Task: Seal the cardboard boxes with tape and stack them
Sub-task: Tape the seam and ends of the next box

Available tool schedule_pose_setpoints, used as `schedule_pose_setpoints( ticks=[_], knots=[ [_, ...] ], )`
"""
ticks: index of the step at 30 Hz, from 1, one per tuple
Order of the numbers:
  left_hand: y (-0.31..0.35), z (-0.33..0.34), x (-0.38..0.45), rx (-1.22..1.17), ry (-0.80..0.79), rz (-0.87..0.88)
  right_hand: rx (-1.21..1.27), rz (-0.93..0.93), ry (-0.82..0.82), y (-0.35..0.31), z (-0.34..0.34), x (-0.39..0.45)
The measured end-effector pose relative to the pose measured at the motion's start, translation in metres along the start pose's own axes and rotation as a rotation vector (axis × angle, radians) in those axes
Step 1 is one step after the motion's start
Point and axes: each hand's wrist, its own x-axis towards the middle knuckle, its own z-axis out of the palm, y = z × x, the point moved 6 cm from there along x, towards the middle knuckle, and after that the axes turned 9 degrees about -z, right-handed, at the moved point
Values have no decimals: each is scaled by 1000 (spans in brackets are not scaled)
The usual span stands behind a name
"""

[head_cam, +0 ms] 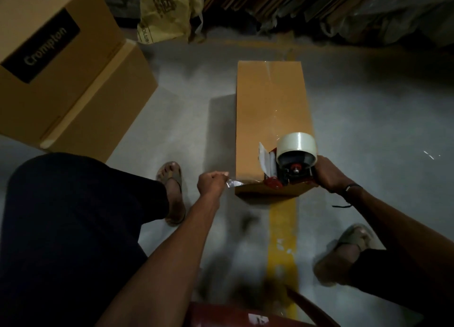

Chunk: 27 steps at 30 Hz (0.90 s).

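Two hands are at work at the near end of the long box [271, 120]: the loose tape end [233, 183] is pinched by the left hand [211, 184], whose fingers are curled round it, while the tape dispenser [290, 162] is gripped by the right hand [328, 173]. Sealing is judged under way; next, the strip probably needs pressing down and cutting. Left of that box, a printed box [61, 76] lies apart, and stacking is not yet done. A sandalled foot [173, 191] stands close beside the box.
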Motion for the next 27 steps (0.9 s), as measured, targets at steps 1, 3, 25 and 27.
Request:
schedule_pose_setpoints(
  ticks=[1,3,25,27],
  knots=[
    [-3,0,3,10,0,-6,-17,8,12,5,0,-2],
    [-9,6,6,30,-14,-33,-19,-6,26,10,2,-4],
    [-23,32,40,91,-2,-13,22,16,55,24,47,-7],
    [-29,36,44,65,-20,-51,-41,-2,99,22,45,-8]
  ],
)
